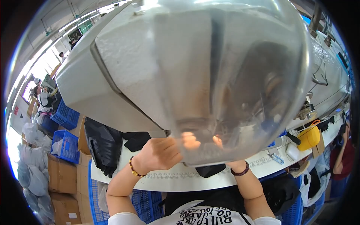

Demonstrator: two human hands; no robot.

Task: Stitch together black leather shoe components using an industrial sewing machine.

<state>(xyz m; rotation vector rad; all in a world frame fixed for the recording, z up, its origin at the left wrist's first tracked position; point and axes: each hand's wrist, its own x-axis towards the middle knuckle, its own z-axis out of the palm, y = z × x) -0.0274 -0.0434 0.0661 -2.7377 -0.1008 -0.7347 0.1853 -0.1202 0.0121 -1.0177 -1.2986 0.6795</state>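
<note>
A large pale sewing machine head point(127, 48) fills the upper middle, with a clear plastic shield point(232, 93) in front. My left hand point(159, 153) is at the shield's lower left edge, fingers curled. Its fingertips show only blurred through the plastic, and whatever they pinch cannot be made out. My right hand point(235, 165) reaches in behind the shield's lower right. Most of its fingers are hidden or smeared by the plastic. Between the hands a black fabric piece point(210, 170) lies on the white table point(180, 183), partly covered by the shield.
Black pieces point(103, 144) are heaped at the table's left. To the right lie small blue-handled snips point(276, 158) and a yellow container point(309, 138). Blue crates point(66, 144) and cardboard boxes point(63, 174) stand on the left floor. Another person's arm point(340, 153) shows at far right.
</note>
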